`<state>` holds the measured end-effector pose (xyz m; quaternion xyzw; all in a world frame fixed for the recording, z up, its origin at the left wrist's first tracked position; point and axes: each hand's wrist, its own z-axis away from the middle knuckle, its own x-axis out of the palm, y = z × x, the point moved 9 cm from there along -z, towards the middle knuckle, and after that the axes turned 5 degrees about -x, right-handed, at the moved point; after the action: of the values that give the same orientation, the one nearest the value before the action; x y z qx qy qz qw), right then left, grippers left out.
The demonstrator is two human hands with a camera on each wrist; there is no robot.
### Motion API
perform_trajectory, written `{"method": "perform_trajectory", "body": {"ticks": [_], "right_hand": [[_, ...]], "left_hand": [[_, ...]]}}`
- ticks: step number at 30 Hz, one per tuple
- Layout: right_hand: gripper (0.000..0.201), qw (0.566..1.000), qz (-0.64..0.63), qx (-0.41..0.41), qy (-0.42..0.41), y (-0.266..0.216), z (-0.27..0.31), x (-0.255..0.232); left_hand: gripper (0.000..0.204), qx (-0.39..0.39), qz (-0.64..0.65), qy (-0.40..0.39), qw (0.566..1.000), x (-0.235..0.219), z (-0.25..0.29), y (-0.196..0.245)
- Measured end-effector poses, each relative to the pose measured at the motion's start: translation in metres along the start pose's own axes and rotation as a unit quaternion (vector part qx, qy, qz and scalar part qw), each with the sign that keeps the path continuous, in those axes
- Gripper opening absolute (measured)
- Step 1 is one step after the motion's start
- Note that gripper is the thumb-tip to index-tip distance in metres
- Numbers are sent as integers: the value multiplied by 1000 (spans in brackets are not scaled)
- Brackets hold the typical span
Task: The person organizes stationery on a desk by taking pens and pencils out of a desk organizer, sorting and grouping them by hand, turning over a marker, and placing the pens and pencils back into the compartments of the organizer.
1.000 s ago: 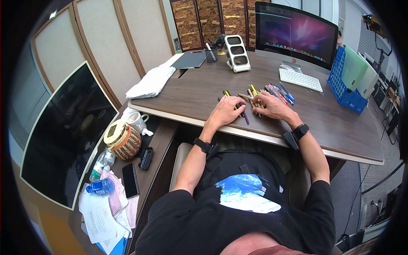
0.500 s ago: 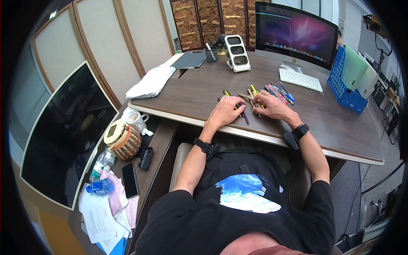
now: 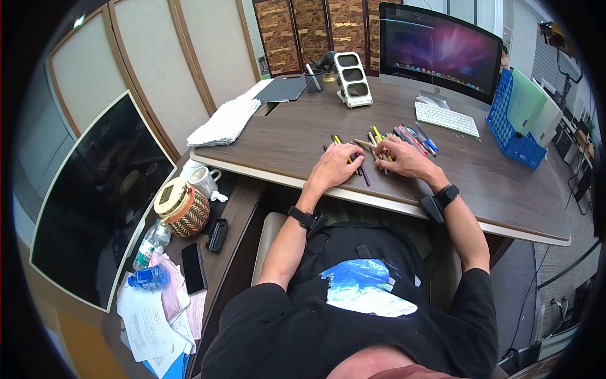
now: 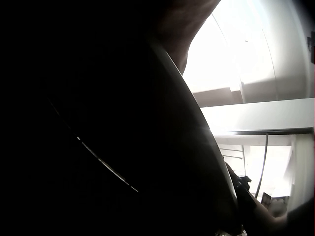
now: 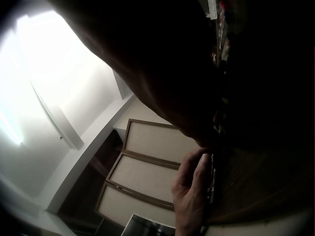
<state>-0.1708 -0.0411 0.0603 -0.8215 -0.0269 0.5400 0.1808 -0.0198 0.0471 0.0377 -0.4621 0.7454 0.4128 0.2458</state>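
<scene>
In the head view my left hand (image 3: 334,165) bends its fingers over a bunch of coloured pencils near the desk's front edge. A purple pencil (image 3: 365,176) sticks out below its fingertips. Just to the right, my right hand (image 3: 407,158) curls its fingers and thumb down on a second bunch, whose yellow pencil (image 3: 377,131) points away from me. Past its knuckles lies a loose pile of red, blue and black pens (image 3: 427,144). The right wrist view shows the left hand (image 5: 192,194) low over the pencils; the left wrist view is mostly dark.
A keyboard (image 3: 447,118) and monitor (image 3: 439,50) stand behind the pens, with a blue file rack (image 3: 527,151) at right. Farther back are a white three-slot holder (image 3: 353,79) and a black pen cup (image 3: 314,82). Papers (image 3: 224,123) lie at left; a woven basket (image 3: 189,211) stands on the side desk.
Hardly anything differs. Both hands stay over their pencils, and the purple pencil's end sits a touch lower than before.
</scene>
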Motion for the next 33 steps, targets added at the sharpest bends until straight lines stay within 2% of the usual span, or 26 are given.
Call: {"method": "perform_trajectory", "body": {"ticks": [33], "right_hand": [[38, 1000, -14, 6, 10, 5, 0, 1]], "left_hand": [[23, 1, 5, 36, 999, -11, 5, 8]]}}
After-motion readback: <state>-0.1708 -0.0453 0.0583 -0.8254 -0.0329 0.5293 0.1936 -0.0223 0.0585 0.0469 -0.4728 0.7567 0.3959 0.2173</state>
